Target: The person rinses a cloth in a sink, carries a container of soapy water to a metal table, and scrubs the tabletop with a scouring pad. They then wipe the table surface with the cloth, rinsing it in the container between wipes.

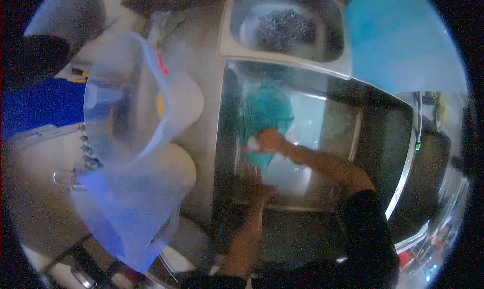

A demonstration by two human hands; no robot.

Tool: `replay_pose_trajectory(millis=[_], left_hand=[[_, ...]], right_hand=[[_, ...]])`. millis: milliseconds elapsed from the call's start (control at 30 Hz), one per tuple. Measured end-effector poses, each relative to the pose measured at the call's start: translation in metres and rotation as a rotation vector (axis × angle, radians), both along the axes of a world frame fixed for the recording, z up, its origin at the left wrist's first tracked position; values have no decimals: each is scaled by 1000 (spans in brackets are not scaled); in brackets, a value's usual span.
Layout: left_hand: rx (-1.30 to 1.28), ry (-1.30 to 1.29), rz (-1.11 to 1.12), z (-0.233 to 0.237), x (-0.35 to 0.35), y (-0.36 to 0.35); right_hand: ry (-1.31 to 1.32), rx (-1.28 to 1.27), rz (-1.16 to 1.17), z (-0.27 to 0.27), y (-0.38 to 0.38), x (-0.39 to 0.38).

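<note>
A teal, soft-looking wet piece [268, 107], cloth-like in its outline, lies in the large metal sink [322, 223]. My right hand [271, 141] is over its lower half, with fingers closed around a small white piece [253, 142] at its left edge. The kind of that white piece I cannot tell. Below it, my left hand [258, 184] rests at the lower end of the teal piece, fingers stretched out and spread. A pale, shiny wet surface [305, 120] shows beneath and beside the teal piece.
Behind stands a smaller basin [322, 19] with dark, bubbly contents. Two large translucent whitish plastic pieces [176, 97] [131, 203] stand at the left. A light-blue sheet [403, 42] covers the back right. The sink's metal rim [403, 188] runs along the right.
</note>
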State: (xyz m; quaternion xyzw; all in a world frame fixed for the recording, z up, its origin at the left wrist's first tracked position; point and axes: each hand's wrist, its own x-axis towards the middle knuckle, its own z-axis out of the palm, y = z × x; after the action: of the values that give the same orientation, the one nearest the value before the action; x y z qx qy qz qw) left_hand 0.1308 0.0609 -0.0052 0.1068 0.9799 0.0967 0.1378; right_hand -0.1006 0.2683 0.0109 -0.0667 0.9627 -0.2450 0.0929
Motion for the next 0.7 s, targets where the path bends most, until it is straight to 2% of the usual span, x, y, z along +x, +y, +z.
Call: replay_pose_trajectory(millis=[67,100,133,167,233,333,433,500,567,600,700], left_hand=[[-7,18,-2,-5,-6,1],[-7,15,7,-8,-1,3],[-7,2,1,-4,3,1],[-7,-5,0,-3,3,3],[-14,-5,-2,0,0,3],[-11,-15,-6,2,-4,3],[-5,-21,-13,5,-7,4],[-5,-18,-16,9,-6,3],[-16,-12,-6,9,-6,3],[-29,-8,-2,10,-5,1],[-39,6,27,7,-7,2]], right_hand=[[121,20,100,-15,2,-19],[-340,89,-184,43,11,-59],[-372,80,-185,28,10,-47],[-163,41,-188,10,10,-40],[57,-4,-166,-16,-7,-11],[6,-10,-155,-28,15,83],[-383,151,-126,42,52,130],[-509,269,-123,47,53,154],[-454,21,80,44,56,163],[-431,0,164,46,43,161],[-270,142,288,14,11,103]])
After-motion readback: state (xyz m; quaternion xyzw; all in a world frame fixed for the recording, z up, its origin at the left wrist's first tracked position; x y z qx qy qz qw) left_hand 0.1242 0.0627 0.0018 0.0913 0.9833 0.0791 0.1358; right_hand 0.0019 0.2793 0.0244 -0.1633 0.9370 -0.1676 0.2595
